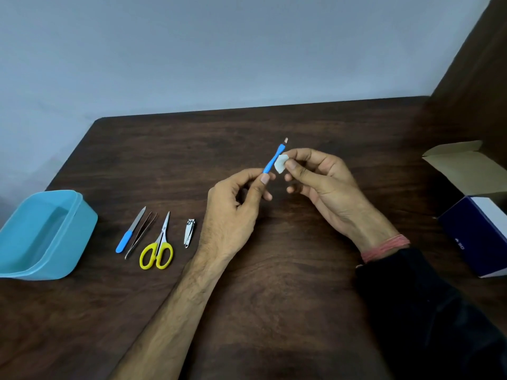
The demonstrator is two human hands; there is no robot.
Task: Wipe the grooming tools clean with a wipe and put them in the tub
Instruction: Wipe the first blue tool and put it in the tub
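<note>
Above the table, my left hand is pinching the low end of a blue stick, thin, light, stiff I think. My right hand is pinching the wipe against its middle; the tub is waiting far left.

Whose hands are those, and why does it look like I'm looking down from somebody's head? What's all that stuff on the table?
A person wears a camera on their head, so you see their own two hands. The left hand pinches a thin blue tool. The right hand holds a small white wipe against it. On the brown table lie a blue nail file, tweezers, yellow scissors and a nail clipper. A blue tub waits on the left, and an open box sits on the right.
</note>
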